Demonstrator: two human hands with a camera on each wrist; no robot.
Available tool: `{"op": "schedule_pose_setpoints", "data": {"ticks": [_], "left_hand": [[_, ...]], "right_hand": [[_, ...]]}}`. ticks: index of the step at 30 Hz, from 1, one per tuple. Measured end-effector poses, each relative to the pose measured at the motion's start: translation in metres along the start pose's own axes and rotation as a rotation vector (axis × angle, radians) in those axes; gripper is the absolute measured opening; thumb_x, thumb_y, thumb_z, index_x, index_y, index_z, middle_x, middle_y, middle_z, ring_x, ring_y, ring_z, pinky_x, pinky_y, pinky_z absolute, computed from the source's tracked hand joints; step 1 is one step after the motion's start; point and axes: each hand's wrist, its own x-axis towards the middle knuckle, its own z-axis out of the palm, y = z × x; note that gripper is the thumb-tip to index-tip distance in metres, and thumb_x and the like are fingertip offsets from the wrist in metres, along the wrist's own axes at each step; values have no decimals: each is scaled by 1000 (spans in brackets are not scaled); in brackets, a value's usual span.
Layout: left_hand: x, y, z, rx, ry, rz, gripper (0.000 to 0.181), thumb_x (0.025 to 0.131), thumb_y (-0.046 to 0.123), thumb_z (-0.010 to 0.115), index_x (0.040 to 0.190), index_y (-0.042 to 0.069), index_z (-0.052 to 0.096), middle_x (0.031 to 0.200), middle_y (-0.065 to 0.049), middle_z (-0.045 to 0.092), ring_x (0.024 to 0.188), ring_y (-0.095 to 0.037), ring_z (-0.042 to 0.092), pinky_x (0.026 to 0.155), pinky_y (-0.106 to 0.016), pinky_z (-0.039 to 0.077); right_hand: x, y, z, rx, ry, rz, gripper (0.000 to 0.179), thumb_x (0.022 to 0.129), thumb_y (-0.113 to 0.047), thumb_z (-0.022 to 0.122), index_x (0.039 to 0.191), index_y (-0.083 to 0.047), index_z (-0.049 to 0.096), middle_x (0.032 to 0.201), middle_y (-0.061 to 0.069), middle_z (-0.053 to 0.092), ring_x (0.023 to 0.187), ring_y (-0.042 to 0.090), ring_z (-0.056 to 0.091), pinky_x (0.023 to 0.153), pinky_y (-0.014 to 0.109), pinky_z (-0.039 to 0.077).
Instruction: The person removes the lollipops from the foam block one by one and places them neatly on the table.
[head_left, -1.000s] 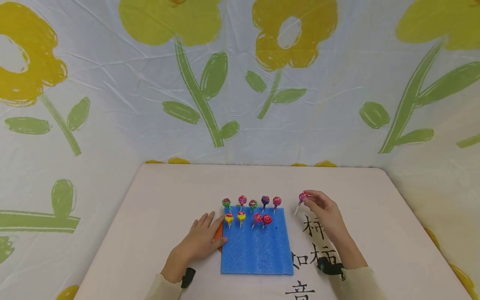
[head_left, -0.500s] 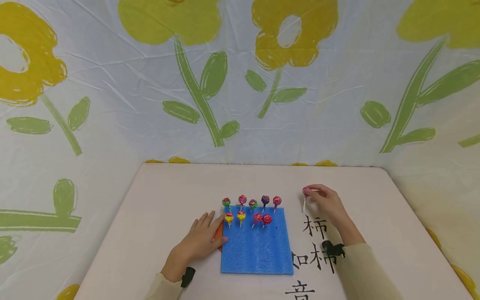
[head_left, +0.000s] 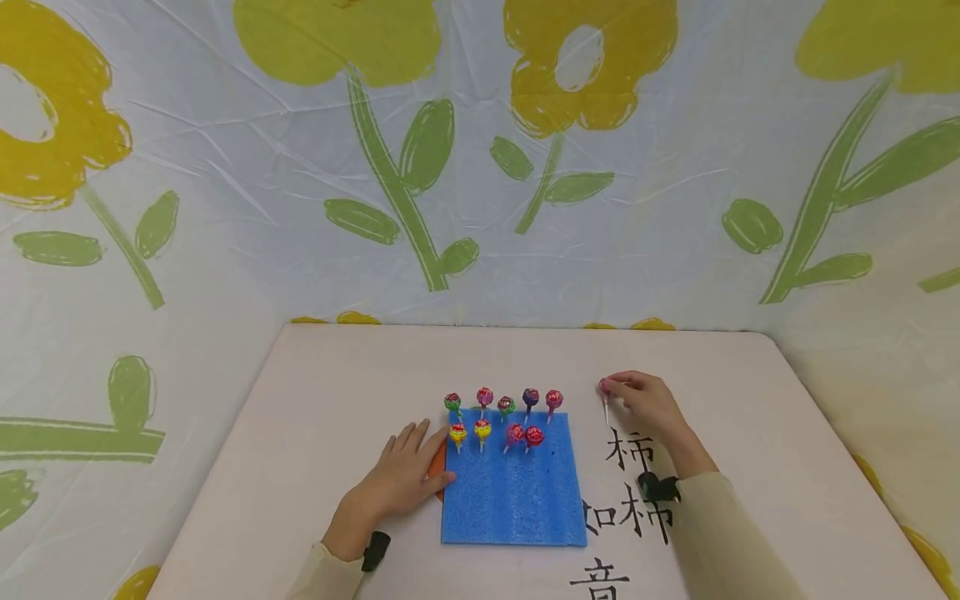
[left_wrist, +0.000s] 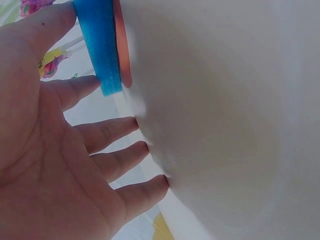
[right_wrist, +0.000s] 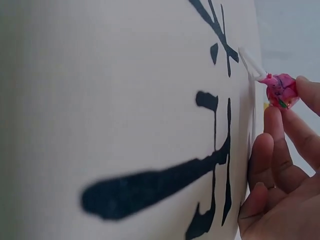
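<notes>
My right hand [head_left: 648, 402] pinches a pink lollipop [right_wrist: 282, 91] by its wrapped head, between thumb and fingertips. Its white stick [right_wrist: 251, 64] points down toward the table, right of the blue foam block [head_left: 513, 508]. Several wrapped lollipops stand upright in the far part of that block, in two rows: green, pink and purple ones behind, yellow [head_left: 482, 431] and red [head_left: 534, 437] ones in front. On the block's left edge rests my left hand [head_left: 405, 475], fingers spread and straight, thumb and index finger touching the foam in the left wrist view.
An orange piece [left_wrist: 121, 45] lies under the left side of the block. Black Chinese characters [head_left: 600, 579] are printed on the pale table [head_left: 360, 358] at the right. A flower-patterned cloth [head_left: 480, 275] rises behind the table and along its sides.
The right hand has moved a little away from me with the pink lollipop, whose stick has swung from slanted to nearly upright. My left hand and the foam block stay put.
</notes>
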Motion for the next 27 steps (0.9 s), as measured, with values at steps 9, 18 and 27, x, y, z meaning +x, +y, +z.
{"op": "schedule_pose_setpoints", "data": {"ticks": [9, 18, 27], "left_hand": [[1, 0, 1, -3, -11, -7, 72, 99, 48, 59, 156, 13, 34, 159, -24, 26, 145, -47, 20, 112, -67, 17], [0, 0, 1, -2, -13, 0, 72, 99, 48, 59, 156, 12, 35, 158, -25, 27, 144, -48, 21, 111, -68, 19], [1, -1, 0, -12, 3, 0, 72, 98, 48, 60, 156, 12, 35, 158, -25, 27, 145, -47, 21, 112, -68, 17]], "right_hand": [[3, -1, 4, -9, 8, 26, 45, 98, -38, 65, 124, -1, 67, 123, 18, 64, 111, 34, 52, 91, 45, 45], [2, -1, 6, -19, 9, 42, 42, 99, -35, 64, 123, 0, 67, 123, 20, 64, 115, 37, 52, 98, 51, 43], [5, -3, 5, -37, 15, 48, 44, 98, -37, 65, 123, 0, 66, 122, 21, 64, 113, 36, 52, 95, 51, 44]]}}
